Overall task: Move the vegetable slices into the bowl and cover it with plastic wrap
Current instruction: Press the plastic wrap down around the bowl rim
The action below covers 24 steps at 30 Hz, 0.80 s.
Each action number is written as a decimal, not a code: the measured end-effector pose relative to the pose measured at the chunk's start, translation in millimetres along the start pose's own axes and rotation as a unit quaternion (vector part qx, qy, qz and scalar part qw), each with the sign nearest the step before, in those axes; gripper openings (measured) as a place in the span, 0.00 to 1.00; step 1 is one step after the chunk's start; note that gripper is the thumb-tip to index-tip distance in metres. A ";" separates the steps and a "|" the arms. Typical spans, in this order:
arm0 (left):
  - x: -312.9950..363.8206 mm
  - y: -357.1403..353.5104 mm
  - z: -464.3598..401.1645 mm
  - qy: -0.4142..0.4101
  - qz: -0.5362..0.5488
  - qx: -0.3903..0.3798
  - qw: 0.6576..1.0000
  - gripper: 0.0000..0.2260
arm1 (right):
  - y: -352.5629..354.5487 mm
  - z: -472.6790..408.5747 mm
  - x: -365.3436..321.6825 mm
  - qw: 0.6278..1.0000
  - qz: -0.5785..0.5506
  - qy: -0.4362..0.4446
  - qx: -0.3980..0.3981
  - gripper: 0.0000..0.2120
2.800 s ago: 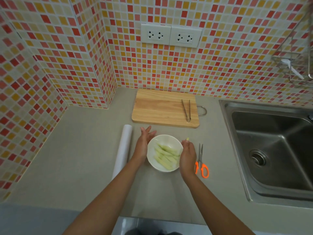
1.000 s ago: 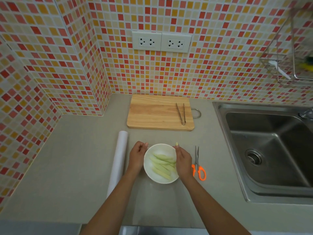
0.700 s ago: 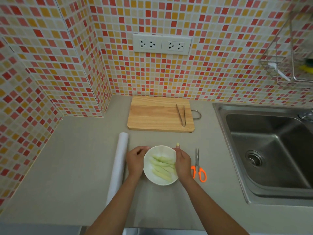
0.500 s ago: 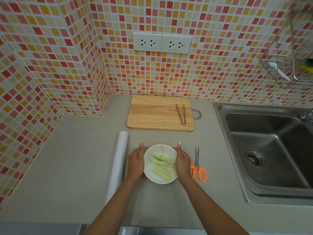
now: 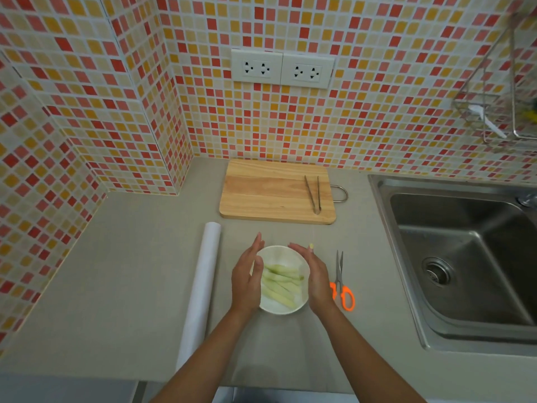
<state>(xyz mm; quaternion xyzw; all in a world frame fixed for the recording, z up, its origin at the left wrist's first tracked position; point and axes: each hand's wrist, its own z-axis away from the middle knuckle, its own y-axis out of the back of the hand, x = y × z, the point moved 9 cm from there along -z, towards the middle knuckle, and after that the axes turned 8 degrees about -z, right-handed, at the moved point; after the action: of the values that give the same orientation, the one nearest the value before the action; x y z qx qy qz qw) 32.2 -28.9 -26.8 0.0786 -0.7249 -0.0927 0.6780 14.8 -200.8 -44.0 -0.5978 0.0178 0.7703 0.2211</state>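
Note:
A white bowl (image 5: pixel 276 253) stands on the grey counter near its front edge and holds several pale green vegetable slices (image 5: pixel 280 282). My left hand (image 5: pixel 247 279) is flat against the bowl's left side, fingers straight and pointing away from me. My right hand (image 5: pixel 315 274) is flat along the bowl's right side in the same way. Neither hand grips anything. Whether plastic film lies over the bowl I cannot tell. The roll of plastic wrap (image 5: pixel 200 289) lies lengthwise on the counter just left of my left hand.
Orange-handled scissors (image 5: pixel 343 286) lie right of the bowl. A wooden cutting board (image 5: pixel 270 193) with metal tongs (image 5: pixel 313 193) sits behind it by the tiled wall. A steel sink (image 5: pixel 470 257) fills the right side. A wire rack (image 5: pixel 499 91) hangs upper right.
Both hands have straightened from curled on the bowl's rim to flat palms along its sides. The bowl stays in place.

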 end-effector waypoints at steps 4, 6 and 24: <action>-7.1 0.2 -3.3 0.039 0.018 0.010 0.999 0.32 | -3.9 -1.9 9.9 0.998 -0.029 -0.053 -0.013 0.24; -10.4 -0.5 -3.8 0.059 0.039 0.009 0.997 0.32 | -6.9 -0.9 12.9 0.995 -0.055 -0.073 -0.030 0.25; -28.9 -15.8 -14.4 0.171 0.080 -0.093 0.978 0.24 | 1.5 -12.7 13.9 0.995 -0.047 -0.080 -0.031 0.28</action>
<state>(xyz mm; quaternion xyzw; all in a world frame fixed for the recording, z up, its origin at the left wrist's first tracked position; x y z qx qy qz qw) 48.3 -37.7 -57.7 -0.0287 -0.5904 -0.0906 0.8015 23.3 -201.4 -60.9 -0.5410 -0.0519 0.8047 0.2390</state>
